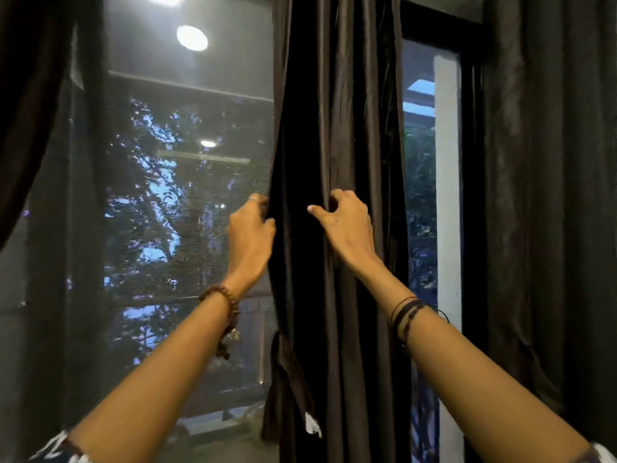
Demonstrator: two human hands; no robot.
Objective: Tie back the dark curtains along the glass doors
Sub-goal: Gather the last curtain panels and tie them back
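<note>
Here, curtain: the gathered dark brown satin curtain [337,128] is hung between two glass door panes.
Left hand [250,232]: its left edge is gripped.
Right hand [347,225]: a middle fold is pinched.

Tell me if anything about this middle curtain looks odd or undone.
The tieback strap hangs loose down the left edge of the middle curtain, not wrapped round it, a white tag dangling below. Left hand and right hand only gather the folds higher up.

Dark brown curtain [337,128]; brown beaded bracelet [223,304]; black wrist cords [405,312].
</note>
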